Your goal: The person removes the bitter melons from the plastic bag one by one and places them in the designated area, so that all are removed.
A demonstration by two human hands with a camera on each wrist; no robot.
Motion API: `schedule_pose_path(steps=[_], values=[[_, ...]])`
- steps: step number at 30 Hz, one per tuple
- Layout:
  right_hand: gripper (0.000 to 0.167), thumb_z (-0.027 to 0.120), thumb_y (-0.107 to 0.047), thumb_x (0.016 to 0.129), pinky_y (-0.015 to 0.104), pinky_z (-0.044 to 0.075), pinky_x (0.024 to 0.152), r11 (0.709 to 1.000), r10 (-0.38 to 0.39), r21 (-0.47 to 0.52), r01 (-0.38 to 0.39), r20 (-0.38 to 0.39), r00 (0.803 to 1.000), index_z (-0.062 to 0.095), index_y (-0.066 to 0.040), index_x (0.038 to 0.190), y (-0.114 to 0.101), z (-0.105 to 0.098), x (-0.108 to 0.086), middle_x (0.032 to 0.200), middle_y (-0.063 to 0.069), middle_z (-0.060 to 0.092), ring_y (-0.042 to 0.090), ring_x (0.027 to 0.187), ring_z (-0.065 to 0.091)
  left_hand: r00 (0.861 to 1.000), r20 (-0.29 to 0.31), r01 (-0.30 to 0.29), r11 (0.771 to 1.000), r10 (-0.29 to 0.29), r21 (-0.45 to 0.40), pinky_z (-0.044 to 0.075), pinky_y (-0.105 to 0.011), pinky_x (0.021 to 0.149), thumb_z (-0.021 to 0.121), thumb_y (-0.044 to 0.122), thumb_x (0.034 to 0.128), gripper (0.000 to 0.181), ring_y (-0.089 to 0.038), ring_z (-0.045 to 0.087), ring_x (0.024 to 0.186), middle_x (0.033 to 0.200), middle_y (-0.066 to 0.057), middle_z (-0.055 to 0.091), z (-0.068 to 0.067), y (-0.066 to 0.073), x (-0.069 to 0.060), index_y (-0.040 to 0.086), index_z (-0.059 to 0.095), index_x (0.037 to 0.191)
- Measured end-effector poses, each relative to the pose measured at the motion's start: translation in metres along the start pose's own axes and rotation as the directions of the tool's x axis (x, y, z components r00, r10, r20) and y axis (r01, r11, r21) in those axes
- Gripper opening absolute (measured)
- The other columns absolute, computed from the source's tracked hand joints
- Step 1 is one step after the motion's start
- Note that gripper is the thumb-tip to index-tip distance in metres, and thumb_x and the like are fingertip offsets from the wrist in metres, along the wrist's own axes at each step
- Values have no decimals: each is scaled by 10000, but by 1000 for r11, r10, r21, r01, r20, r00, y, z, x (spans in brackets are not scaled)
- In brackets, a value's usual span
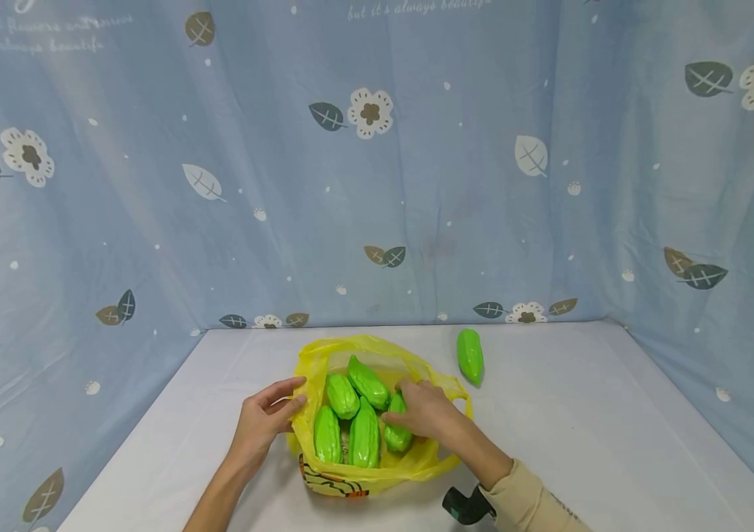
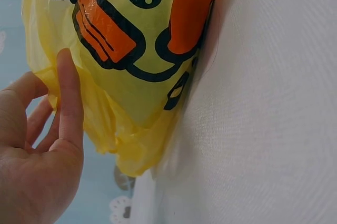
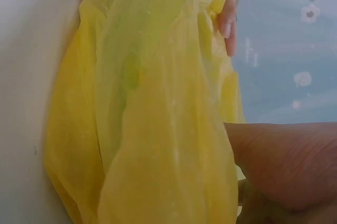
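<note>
A yellow plastic bag (image 1: 410,473) stands with its mouth spread wide, and several green, ridged bitter melons (image 1: 365,434) lie in it. At its left side my left hand (image 1: 265,421) pinches the bag's edge between thumb and fingers; the left wrist view shows the yellow film (image 2: 97,113) between them. My right hand (image 1: 426,410) reaches into the bag from the right, thumb and fingers about the upper end of a bitter melon (image 1: 398,436). In the right wrist view the bag's wall (image 3: 168,119) hides the right fingers.
Another bitter melon (image 1: 470,357) lies on the white table (image 1: 583,428), behind and to the right of the bag. A blue patterned curtain (image 1: 457,185) encloses the table at the back and sides. A black device (image 1: 466,507) is at my right wrist.
</note>
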State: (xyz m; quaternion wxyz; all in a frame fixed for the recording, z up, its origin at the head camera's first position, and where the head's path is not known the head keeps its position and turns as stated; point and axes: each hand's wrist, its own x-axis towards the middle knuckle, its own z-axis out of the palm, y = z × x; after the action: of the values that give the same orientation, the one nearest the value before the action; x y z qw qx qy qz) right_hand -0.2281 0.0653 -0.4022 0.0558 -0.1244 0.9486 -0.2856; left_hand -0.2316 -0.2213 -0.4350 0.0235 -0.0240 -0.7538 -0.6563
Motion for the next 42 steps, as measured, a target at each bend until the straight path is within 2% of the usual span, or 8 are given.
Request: schedule_pose_path(steps=[3, 9, 12, 16, 19, 24, 35, 42], values=[[598, 759, -362, 849, 296, 405, 561, 1000, -2, -8, 2, -1, 1000, 573, 6, 1281, 0, 0, 1, 996, 118, 660, 184, 717, 511, 1000, 3, 1, 1000, -1, 1, 590, -306, 643, 742, 230, 880, 444, -85, 682, 909, 1270, -91, 638, 0, 0, 0, 93, 636, 1288], [608, 754, -345, 856, 286, 396, 546, 1000, -8, 3, 8, 2, 1000, 558, 30, 1293, -1, -1, 0, 969, 114, 656, 178, 693, 503, 1000, 6, 10, 1000, -10, 0, 588, -305, 641, 741, 231, 881, 442, -87, 679, 910, 1272, -101, 631, 0, -1, 1, 101, 637, 1289], [607, 754, -344, 856, 304, 417, 584, 1000, -14, 10, 14, -2, 1000, 560, 26, 1297, -1, -3, -1, 1008, 119, 663, 194, 746, 519, 1000, 6, 10, 1000, -10, -3, 588, -305, 641, 743, 234, 879, 442, -89, 679, 907, 1259, -98, 629, 0, -2, 2, 103, 638, 1288], [618, 747, -364, 861, 440, 498, 790, 1000, -20, 14, 20, -9, 1000, 559, 5, 1320, -2, -6, -3, 1184, 161, 661, 293, 1011, 585, 1000, 4, 13, 1000, -13, -9, 589, -307, 645, 748, 236, 875, 447, -90, 680, 909, 1254, -96, 630, 0, -2, 2, 106, 639, 1288], [627, 741, -382, 863, 547, 481, 923, 1000, -25, 16, 25, -13, 1000, 553, -17, 1337, -3, -10, -6, 1270, 176, 632, 365, 1179, 556, 1000, -1, 23, 1000, -23, -11, 590, -306, 648, 752, 238, 870, 448, -93, 682, 914, 1262, -97, 632, 0, -2, 2, 108, 641, 1284], [620, 738, -400, 864, 603, 462, 958, 998, -41, 37, 41, -18, 999, 547, -67, 1352, -9, -19, -14, 1311, 163, 610, 391, 1226, 534, 1000, -4, 29, 999, -29, -14, 590, -302, 646, 750, 231, 872, 443, -97, 683, 905, 1266, -116, 629, 0, -1, 1, 99, 642, 1281], [612, 714, -415, 881, 532, 500, 964, 989, -137, 48, 140, -67, 988, 547, -89, 1371, -11, -41, -26, 1319, 128, 628, 346, 1199, 589, 999, -15, 51, 999, -51, -8, 586, -298, 636, 754, 232, 868, 441, -95, 693, 906, 1274, -131, 631, 0, -2, -1, 103, 647, 1275], [587, 696, -411, 897, 552, 473, 1002, 985, -151, 70, 160, -111, 982, 537, -144, 1395, -7, -59, -34, 1380, 121, 582, 342, 1271, 546, 1000, -9, 25, 1000, -25, -14, 586, -299, 637, 749, 227, 872, 436, -105, 691, 897, 1268, -136, 632, -1, -3, 2, 100, 645, 1276]])
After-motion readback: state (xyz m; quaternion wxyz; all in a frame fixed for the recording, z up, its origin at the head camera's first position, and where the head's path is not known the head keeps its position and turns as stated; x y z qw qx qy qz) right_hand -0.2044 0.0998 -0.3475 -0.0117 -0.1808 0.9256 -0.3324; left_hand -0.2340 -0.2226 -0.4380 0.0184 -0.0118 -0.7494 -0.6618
